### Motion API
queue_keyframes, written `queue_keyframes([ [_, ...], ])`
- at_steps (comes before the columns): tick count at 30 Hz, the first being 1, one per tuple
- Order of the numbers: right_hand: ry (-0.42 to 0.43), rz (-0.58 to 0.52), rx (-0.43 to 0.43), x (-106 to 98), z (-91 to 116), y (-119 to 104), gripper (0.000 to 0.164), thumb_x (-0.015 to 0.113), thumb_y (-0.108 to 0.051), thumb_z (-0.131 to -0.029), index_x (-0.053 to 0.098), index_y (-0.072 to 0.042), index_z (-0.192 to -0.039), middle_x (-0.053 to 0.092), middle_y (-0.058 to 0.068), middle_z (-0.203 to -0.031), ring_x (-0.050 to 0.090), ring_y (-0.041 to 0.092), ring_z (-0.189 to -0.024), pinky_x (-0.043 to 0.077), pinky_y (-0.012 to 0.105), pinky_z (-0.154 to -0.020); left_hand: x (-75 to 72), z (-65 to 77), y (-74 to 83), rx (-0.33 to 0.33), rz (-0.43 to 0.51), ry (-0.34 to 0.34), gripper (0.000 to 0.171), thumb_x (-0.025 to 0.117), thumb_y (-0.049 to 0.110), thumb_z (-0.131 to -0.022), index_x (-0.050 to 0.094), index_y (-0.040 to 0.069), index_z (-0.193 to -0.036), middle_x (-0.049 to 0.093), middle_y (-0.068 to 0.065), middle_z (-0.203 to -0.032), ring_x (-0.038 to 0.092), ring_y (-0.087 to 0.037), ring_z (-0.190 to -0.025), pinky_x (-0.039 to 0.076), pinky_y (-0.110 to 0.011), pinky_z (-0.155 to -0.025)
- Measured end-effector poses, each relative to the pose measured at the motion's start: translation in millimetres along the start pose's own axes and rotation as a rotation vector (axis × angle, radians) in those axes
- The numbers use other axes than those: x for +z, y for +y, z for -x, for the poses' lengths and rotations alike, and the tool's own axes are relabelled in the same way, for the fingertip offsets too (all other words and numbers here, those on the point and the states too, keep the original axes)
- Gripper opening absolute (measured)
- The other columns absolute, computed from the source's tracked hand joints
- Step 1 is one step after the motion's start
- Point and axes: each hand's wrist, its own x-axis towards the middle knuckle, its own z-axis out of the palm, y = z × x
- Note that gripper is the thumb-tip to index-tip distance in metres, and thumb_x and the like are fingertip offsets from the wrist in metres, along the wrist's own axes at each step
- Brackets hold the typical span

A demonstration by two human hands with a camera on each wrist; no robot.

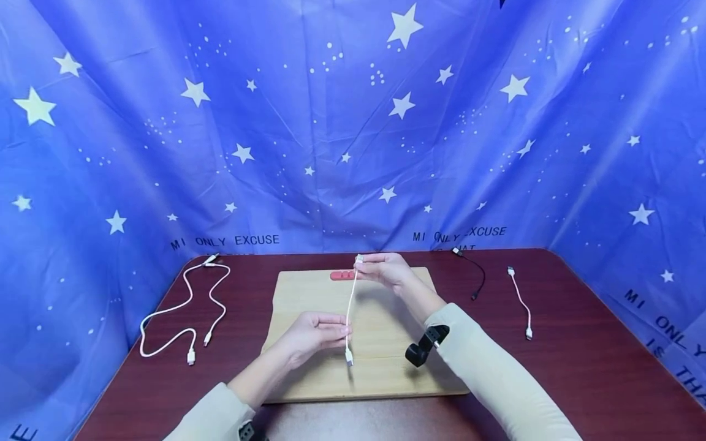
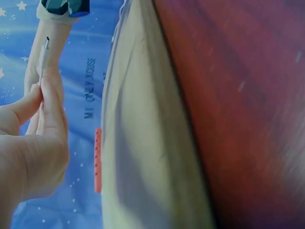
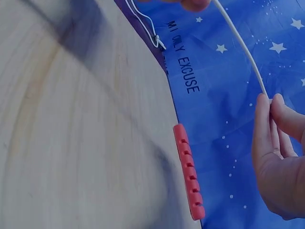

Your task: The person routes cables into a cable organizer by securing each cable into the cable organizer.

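A short white USB cable stretches nearly straight between my two hands above a wooden board. My left hand pinches it near its lower end, and a white plug hangs below the fingers. In the left wrist view that plug sticks out past the thumb and fingertips. My right hand pinches the cable's far end between thumb and fingers, with a plug showing at the fingertips. Beyond the cable, a red slotted cable holder sits at the board's far edge.
On the dark red table, a long white cable lies looped at the left. To the right are a short black cable and another short white cable. A blue starry curtain encloses the back and sides.
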Motion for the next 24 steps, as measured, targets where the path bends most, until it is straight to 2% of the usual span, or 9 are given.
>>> queue_keyframes([
  [4,-0.007,0.001,0.008,-2,-3,-3,0.044,0.054,0.017,-0.086,0.043,0.022,-0.128,0.071,0.000,-0.073,0.071,0.012,-0.071,0.061,0.026,-0.076,-7.2,-2.5,6.6,0.017,-0.033,-0.015,0.040,0.063,-0.005,-0.087,0.050,-0.023,-0.121,0.072,-0.022,-0.104,0.071,-0.011,-0.085,0.059,-0.030,-0.086],
  [8,-0.015,0.015,-0.005,0,-6,-3,0.043,0.055,0.016,-0.086,0.045,0.021,-0.127,0.072,0.003,-0.077,0.071,0.013,-0.073,0.061,0.028,-0.079,-9.7,-3.7,13.1,0.000,-0.098,-0.025,0.041,0.063,-0.003,-0.088,0.050,-0.023,-0.121,0.069,-0.029,-0.107,0.071,-0.010,-0.083,0.059,-0.031,-0.086],
  [11,0.023,0.030,-0.016,2,-10,-3,0.042,0.058,0.015,-0.085,0.049,0.020,-0.126,0.073,0.003,-0.079,0.071,0.013,-0.073,0.061,0.029,-0.078,-9.5,-5.6,17.1,-0.008,-0.123,-0.007,0.040,0.063,-0.003,-0.088,0.051,-0.022,-0.121,0.070,-0.027,-0.105,0.071,-0.009,-0.082,0.059,-0.030,-0.086],
  [15,0.082,0.051,-0.007,6,-15,-5,0.041,0.060,0.015,-0.083,0.053,0.017,-0.124,0.074,0.007,-0.082,0.071,0.013,-0.071,0.061,0.027,-0.077,-9.3,-8.1,20.1,-0.011,-0.119,0.013,0.040,0.062,-0.004,-0.088,0.051,-0.022,-0.122,0.073,-0.020,-0.101,0.070,-0.008,-0.081,0.059,-0.028,-0.085],
  [19,0.077,0.081,0.011,8,-20,-8,0.040,0.062,0.014,-0.083,0.055,0.015,-0.122,0.074,0.015,-0.090,0.072,0.015,-0.073,0.061,0.028,-0.078,-11.0,-8.9,20.3,-0.017,-0.100,0.031,0.040,0.061,-0.006,-0.087,0.050,-0.023,-0.122,0.072,-0.022,-0.102,0.070,-0.008,-0.080,0.060,-0.027,-0.084],
  [24,0.066,0.122,0.024,10,-25,-11,0.040,0.064,0.012,-0.083,0.057,0.013,-0.122,0.075,0.008,-0.083,0.072,0.013,-0.071,0.059,0.034,-0.086,-14.6,-11.2,20.9,-0.017,-0.115,0.044,0.040,0.062,-0.005,-0.087,0.051,-0.022,-0.122,0.071,-0.025,-0.104,0.070,-0.008,-0.080,0.060,-0.028,-0.084],
])
